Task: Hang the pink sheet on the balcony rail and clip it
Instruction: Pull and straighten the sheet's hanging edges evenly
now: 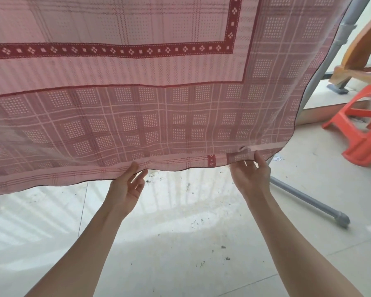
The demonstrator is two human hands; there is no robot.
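Observation:
The pink sheet [137, 99], checked with dark red patterned bands, hangs spread out in front of me and fills the upper two thirds of the view. The rail that carries it is above the frame and hidden. My left hand [126, 185] touches the sheet's bottom hem from below, thumb against the cloth, fingers loosely apart. My right hand [250, 174] pinches the hem near the lower right corner, where a small flap is folded over. No clip is in sight.
A grey metal pole [321, 61] slopes down behind the sheet's right edge, and its foot bar [311, 201] lies on the pale tiled floor. An orange plastic stool [364, 127] is tipped over at the right. Wooden furniture legs [360, 39] stand beyond it.

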